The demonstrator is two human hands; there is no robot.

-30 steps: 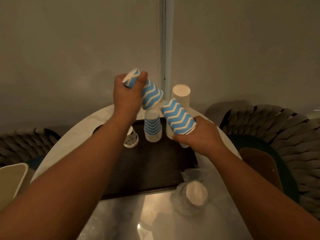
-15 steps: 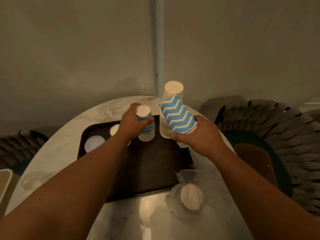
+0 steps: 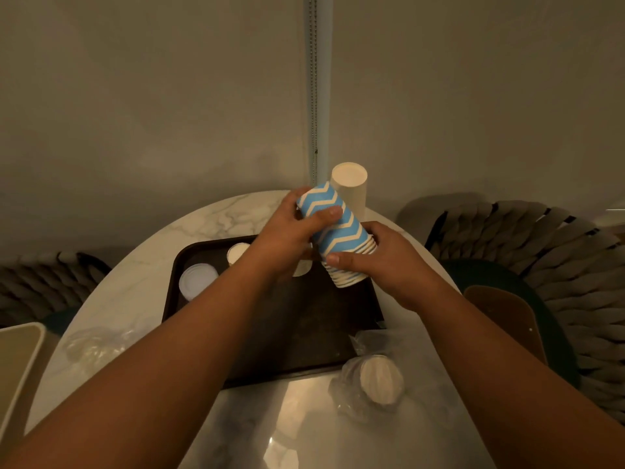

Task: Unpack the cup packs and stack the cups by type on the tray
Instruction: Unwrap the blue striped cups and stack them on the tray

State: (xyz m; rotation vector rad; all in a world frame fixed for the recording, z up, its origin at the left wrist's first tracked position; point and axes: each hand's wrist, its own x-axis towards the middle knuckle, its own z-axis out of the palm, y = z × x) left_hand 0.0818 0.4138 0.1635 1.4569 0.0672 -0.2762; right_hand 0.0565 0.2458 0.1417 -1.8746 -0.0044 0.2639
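A stack of blue-and-cream zigzag cups [image 3: 338,231] hangs tilted above the far right of the dark tray [image 3: 304,326]. My left hand [image 3: 291,231] grips its upper end, thumb across the top cup. Around its lower rims curls my right hand [image 3: 385,258]. Behind them stands a tall stack of plain cream cups [image 3: 350,187]. On the tray's far left sit a white-bottomed cup stack [image 3: 198,280] and a smaller one [image 3: 237,253]. The zigzag stack on the tray is mostly hidden behind my left hand.
A round marble table [image 3: 135,292] bears the tray. A plastic-wrapped cup pack [image 3: 378,380] lies near the tray's right front corner, and crumpled plastic wrap [image 3: 91,343] lies at the left. Woven chairs [image 3: 548,265] flank the table. A cream bin [image 3: 17,367] is at far left.
My left hand set its zigzag cups on the tray stack, then rose to grip the top of the stack held by my right hand. The right hand stayed put.
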